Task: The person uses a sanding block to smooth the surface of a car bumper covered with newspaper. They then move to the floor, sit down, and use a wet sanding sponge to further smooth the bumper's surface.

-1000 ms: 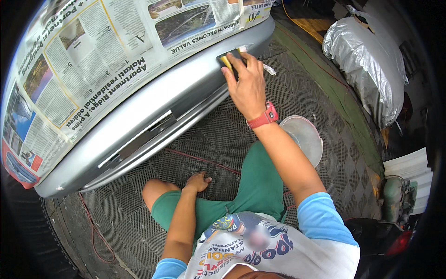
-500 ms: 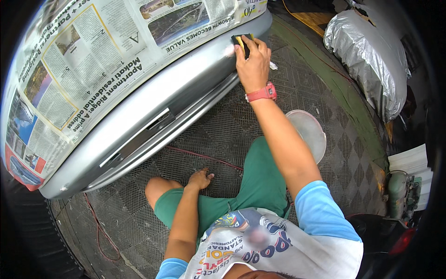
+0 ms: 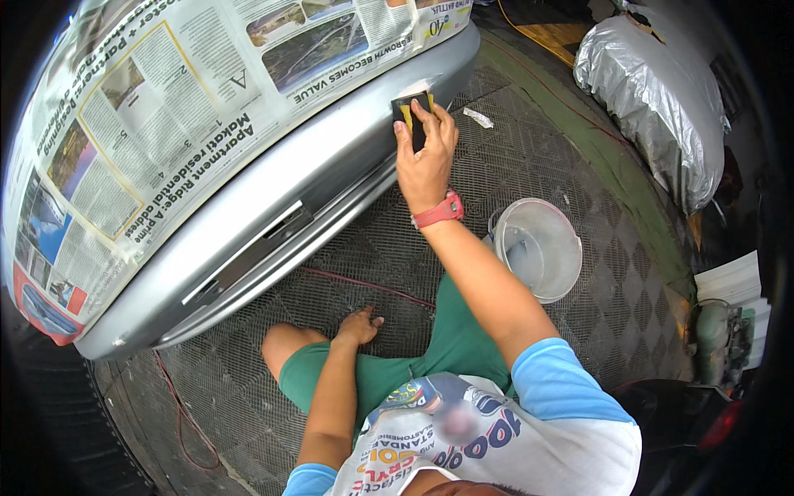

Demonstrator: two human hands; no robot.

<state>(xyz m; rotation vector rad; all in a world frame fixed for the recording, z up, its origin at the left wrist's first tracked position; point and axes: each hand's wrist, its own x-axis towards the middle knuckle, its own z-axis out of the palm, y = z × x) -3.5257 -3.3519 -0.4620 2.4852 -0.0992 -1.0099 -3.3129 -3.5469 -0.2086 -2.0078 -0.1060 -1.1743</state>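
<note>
My right hand (image 3: 425,153), with a red watch at its wrist, grips a sanding pad (image 3: 400,107), black with yellow showing between my fingers. The pad lies against the silver-grey car bumper (image 3: 273,178) near its far right end, just below a pale, whitish patch (image 3: 416,88). My fingertips press on its outer face. My left hand (image 3: 360,325) hangs by my knee above the floor mat, fingers loosely apart and holding nothing. Newspaper (image 3: 190,107) covers the panel above the bumper. A long slot (image 3: 248,256) with a pale strip runs through the bumper's lower part.
A whitish bucket (image 3: 542,248) with some liquid stands right of my right forearm. A thin red hose (image 3: 368,283) crosses the dark ribbed floor mat (image 3: 612,240). A scrap of white paper (image 3: 478,118) lies beyond my hand. Silver sheeting (image 3: 653,103) wraps a bulky object at far right.
My right hand has drawn the sanding pad nearer and slightly left along the bumper, uncovering the pale patch. More of the bucket shows. My left hand stays by my knee.
</note>
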